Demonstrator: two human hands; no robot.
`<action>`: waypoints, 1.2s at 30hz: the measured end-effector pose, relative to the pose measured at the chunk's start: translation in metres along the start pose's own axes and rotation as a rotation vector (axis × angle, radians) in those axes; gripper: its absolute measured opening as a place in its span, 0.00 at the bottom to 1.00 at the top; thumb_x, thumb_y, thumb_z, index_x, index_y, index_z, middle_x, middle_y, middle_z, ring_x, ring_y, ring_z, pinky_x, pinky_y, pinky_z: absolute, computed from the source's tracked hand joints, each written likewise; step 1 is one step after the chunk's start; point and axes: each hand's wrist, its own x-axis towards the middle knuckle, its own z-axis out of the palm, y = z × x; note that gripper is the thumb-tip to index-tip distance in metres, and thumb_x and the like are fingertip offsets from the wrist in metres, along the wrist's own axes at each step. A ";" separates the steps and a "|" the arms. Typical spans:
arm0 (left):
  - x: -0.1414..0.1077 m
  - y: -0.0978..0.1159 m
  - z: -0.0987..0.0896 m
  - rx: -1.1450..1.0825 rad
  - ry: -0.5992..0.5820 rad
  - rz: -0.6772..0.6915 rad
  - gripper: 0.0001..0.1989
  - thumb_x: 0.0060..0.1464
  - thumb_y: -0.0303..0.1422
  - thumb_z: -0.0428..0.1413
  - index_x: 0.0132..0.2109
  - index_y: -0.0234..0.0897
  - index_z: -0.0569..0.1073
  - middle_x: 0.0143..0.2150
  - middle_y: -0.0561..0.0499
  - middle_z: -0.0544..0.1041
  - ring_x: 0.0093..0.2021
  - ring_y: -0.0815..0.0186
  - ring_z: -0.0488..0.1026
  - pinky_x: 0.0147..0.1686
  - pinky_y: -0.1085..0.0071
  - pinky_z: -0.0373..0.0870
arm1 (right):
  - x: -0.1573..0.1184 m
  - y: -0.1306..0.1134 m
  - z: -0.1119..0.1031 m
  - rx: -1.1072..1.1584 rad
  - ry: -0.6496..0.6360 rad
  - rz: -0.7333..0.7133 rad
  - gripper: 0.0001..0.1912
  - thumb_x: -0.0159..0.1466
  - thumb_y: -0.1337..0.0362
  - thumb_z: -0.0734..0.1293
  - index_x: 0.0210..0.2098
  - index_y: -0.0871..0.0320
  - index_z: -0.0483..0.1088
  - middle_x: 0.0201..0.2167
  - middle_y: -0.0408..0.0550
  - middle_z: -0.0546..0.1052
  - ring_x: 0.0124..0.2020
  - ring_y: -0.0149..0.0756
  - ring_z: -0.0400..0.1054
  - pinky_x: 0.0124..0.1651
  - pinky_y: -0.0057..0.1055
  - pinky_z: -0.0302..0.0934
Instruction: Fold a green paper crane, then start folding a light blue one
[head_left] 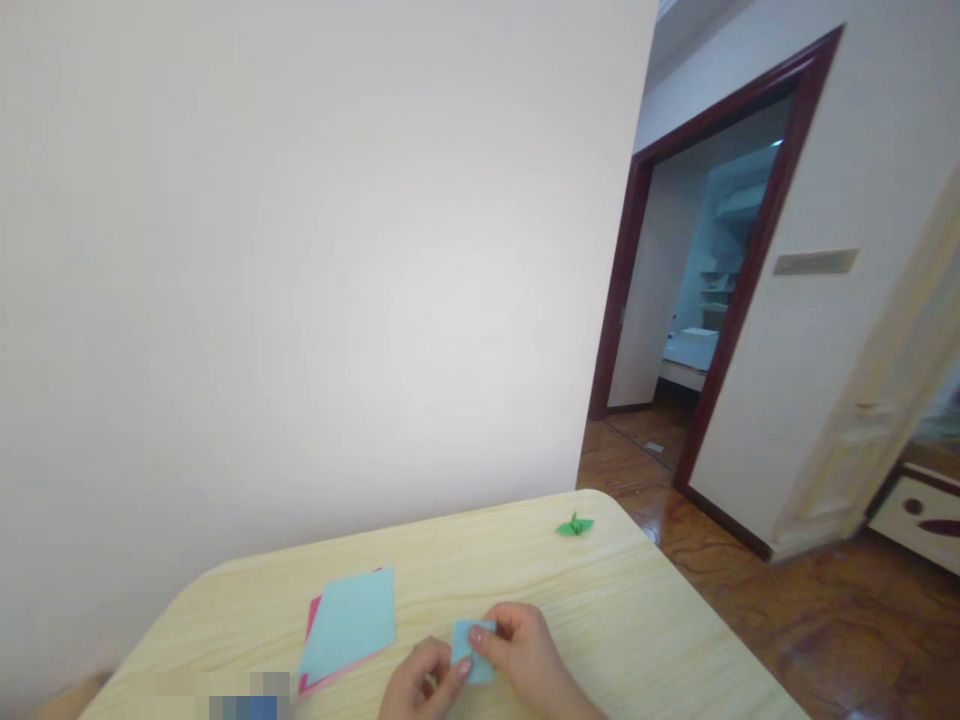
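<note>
My left hand [421, 682] and my right hand [521, 648] meet low in the view, both pinching a small piece of light blue paper [474, 652] between thumb and fingers. The paper looks folded, though its creases are too small to tell. To the left of my hands, a stack of light blue paper [348, 622] lies on a pink sheet [310, 621], whose edge shows along the left and lower sides. Farther off, a small green origami crane [574, 526] sits near the far corner of the pale wood-grain table [525, 570].
The table's far side runs close to a white wall [300, 280], and its right edge drops to a glossy brown floor [787, 620]. A dark red door frame [637, 270] opens onto another room at the right. A blurred patch [240, 697] covers the lower left.
</note>
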 end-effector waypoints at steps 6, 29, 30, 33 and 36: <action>-0.002 0.011 0.001 0.006 0.047 -0.017 0.16 0.43 0.45 0.56 0.19 0.38 0.65 0.19 0.57 0.62 0.23 0.67 0.61 0.26 0.73 0.58 | 0.005 -0.001 -0.006 0.048 -0.116 0.018 0.27 0.52 0.43 0.62 0.16 0.63 0.67 0.13 0.41 0.63 0.17 0.27 0.55 0.21 0.25 0.48; 0.005 0.008 0.000 -0.297 0.028 -0.180 0.26 0.34 0.57 0.56 0.23 0.35 0.69 0.16 0.60 0.62 0.18 0.71 0.59 0.17 0.76 0.57 | 0.006 0.003 0.005 0.228 -0.097 0.058 0.23 0.46 0.45 0.70 0.24 0.60 0.62 0.15 0.38 0.65 0.15 0.25 0.58 0.20 0.23 0.51; 0.005 0.008 -0.001 -0.307 0.021 -0.183 0.26 0.34 0.56 0.57 0.25 0.34 0.70 0.16 0.59 0.64 0.18 0.70 0.61 0.17 0.76 0.58 | 0.006 0.003 0.003 0.214 -0.084 0.044 0.22 0.46 0.47 0.70 0.24 0.60 0.63 0.15 0.37 0.65 0.16 0.25 0.58 0.20 0.23 0.51; 0.006 0.009 -0.004 -0.327 0.048 -0.138 0.25 0.36 0.53 0.58 0.30 0.34 0.74 0.21 0.53 0.73 0.25 0.65 0.69 0.23 0.73 0.65 | 0.004 -0.003 -0.005 0.068 -0.061 -0.045 0.15 0.50 0.55 0.69 0.23 0.61 0.66 0.16 0.39 0.66 0.18 0.27 0.59 0.23 0.24 0.53; 0.006 0.009 -0.009 -0.288 0.127 -0.110 0.23 0.36 0.52 0.59 0.32 0.36 0.76 0.29 0.48 0.79 0.32 0.60 0.73 0.33 0.69 0.68 | -0.002 -0.013 -0.014 -0.142 -0.074 -0.143 0.07 0.52 0.63 0.67 0.24 0.61 0.70 0.19 0.42 0.70 0.22 0.29 0.63 0.26 0.24 0.56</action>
